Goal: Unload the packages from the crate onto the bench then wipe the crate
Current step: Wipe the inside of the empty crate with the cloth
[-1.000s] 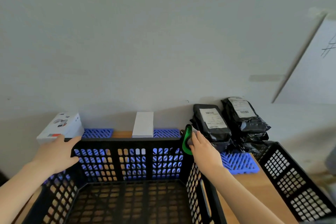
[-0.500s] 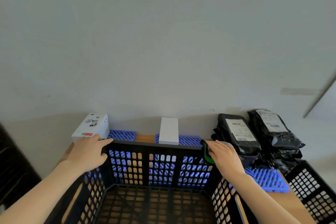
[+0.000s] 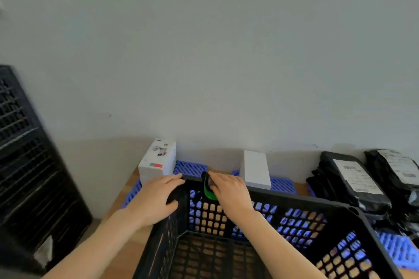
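A black perforated crate (image 3: 301, 201) stands on the wooden bench (image 3: 127, 253) in front of me, with nothing inside it. My left hand (image 3: 154, 199) grips the crate's far left corner. My right hand (image 3: 229, 192) presses a green cloth (image 3: 208, 189) over the far rim, close to that corner. Behind the crate lie a printed white box (image 3: 158, 161) and a plain white box (image 3: 256, 170). Two stacks of black bagged packages (image 3: 349, 179) with white labels lie at the right.
Blue perforated mats (image 3: 191, 167) lie on the bench under the boxes and packages. A tall black slatted crate (image 3: 27, 165) leans at the left beside the bench. A grey wall stands right behind the bench.
My right hand has slid the green cloth along the far rim from the right corner to near the left corner. My view has swung left.
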